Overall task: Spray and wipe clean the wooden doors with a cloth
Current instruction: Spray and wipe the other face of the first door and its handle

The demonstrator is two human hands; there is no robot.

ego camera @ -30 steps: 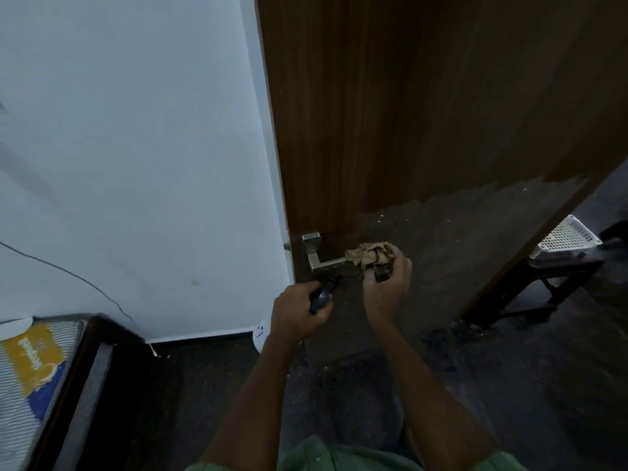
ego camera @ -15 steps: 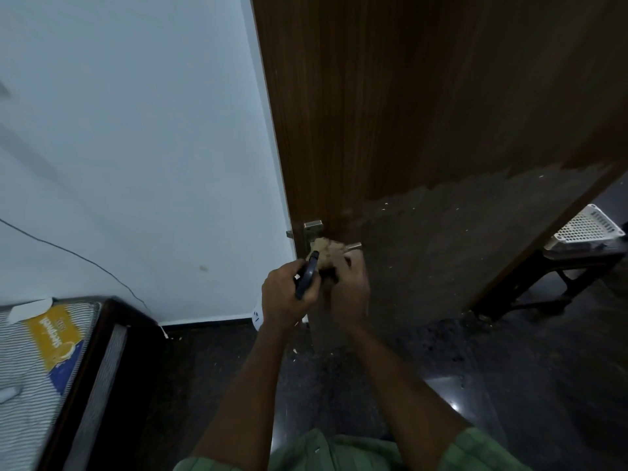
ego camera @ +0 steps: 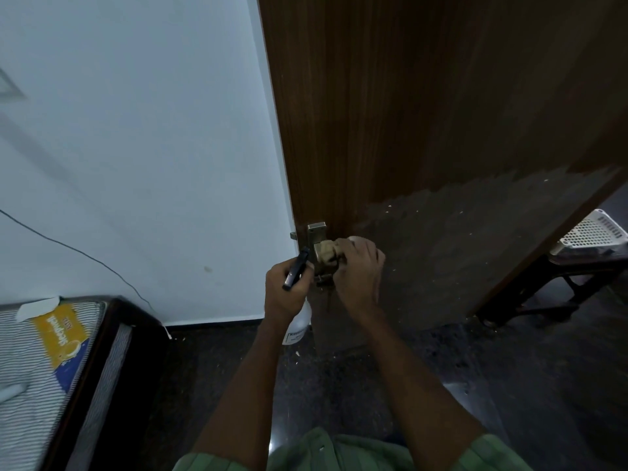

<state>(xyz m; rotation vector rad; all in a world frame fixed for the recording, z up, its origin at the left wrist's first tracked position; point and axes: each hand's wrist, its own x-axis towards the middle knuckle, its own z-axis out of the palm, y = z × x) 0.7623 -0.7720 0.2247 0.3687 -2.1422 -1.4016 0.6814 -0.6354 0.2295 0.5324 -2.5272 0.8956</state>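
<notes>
We look down on a white wall (ego camera: 136, 147) at left and a wooden door (ego camera: 424, 107) standing ajar at right, its upper face a warm brown grain and its lower part a dull, grey-brown patch flecked with pale specks. Below both runs a dark speckled floor (ego camera: 509, 385). In the lower left corner we see a bed (ego camera: 115, 341) in a dark frame, its striped mattress (ego camera: 27, 385) carrying a yellow and blue label (ego camera: 63, 341). A thin black cable (ego camera: 85, 256) trails down the wall toward the bed. Past the door's far edge a dark bench (ego camera: 550, 280) carries a white perforated basket (ego camera: 598, 229).

At the door's near edge our right hand (ego camera: 356, 270) has its grip closed around a crumpled tan cloth (ego camera: 328, 251), pressing it against the metal door handle (ego camera: 317, 232), just under the square plate. Our left hand (ego camera: 283, 290) sits just beside it, its grip wrapped round the neck of a spray bottle (ego camera: 299, 321); the black trigger head (ego camera: 295, 268) juts up above the fingers and the white body hangs below the wrist. Green sleeves (ego camera: 339, 453) show at the bottom edge
</notes>
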